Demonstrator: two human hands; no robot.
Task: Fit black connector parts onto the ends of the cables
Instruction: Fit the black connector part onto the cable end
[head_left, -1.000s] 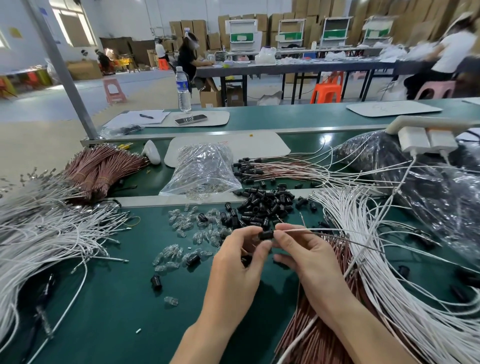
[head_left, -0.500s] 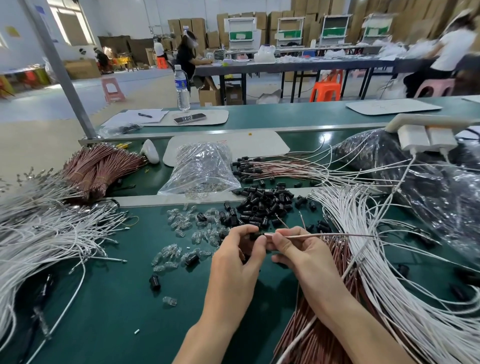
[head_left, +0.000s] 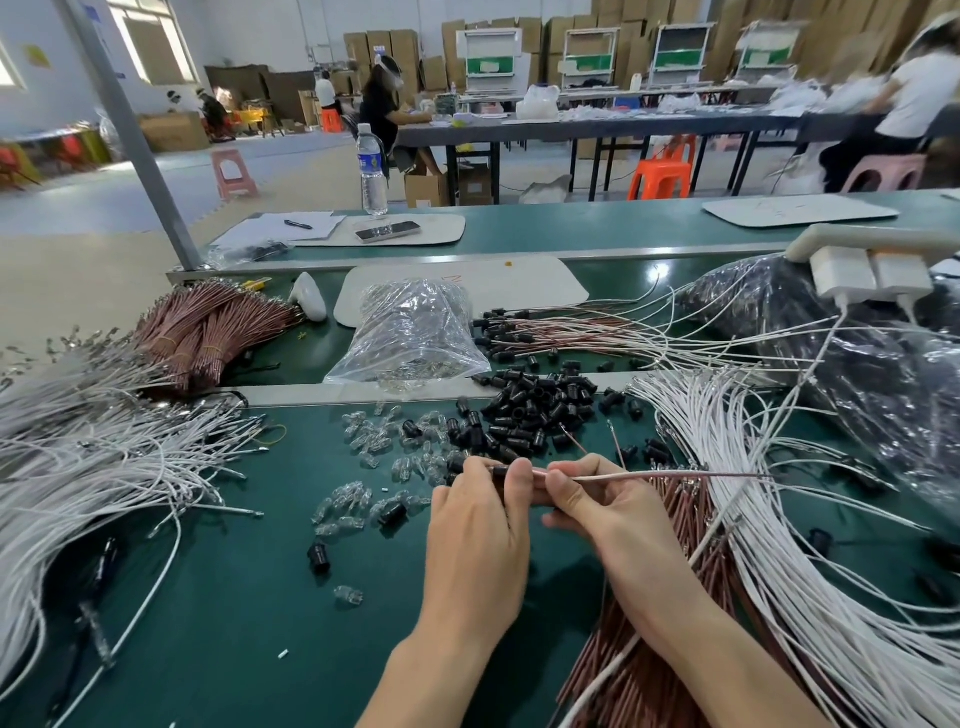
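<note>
Both hands met over bare green table (head_left: 218, 597), left hand (head_left: 475, 540) pinching one black connector (head_left: 500, 472), right hand (head_left: 597, 506) gripping two cables (head_left: 675, 475).

Inspector: Any legible text on the bench?

Clerk: None. The bottle (head_left: 372, 169) label carries blue marks, too blurred to read. The white mat (head_left: 462, 291) bears a faint orange scrawl, undecipherable. The wall signs (head_left: 37, 56) are illegible.

One head cam, wide-angle, looks fwd & down at green bench (head_left: 218, 597), close over left hand (head_left: 475, 540) & right hand (head_left: 608, 514); workshop bkgd beyond.
</note>
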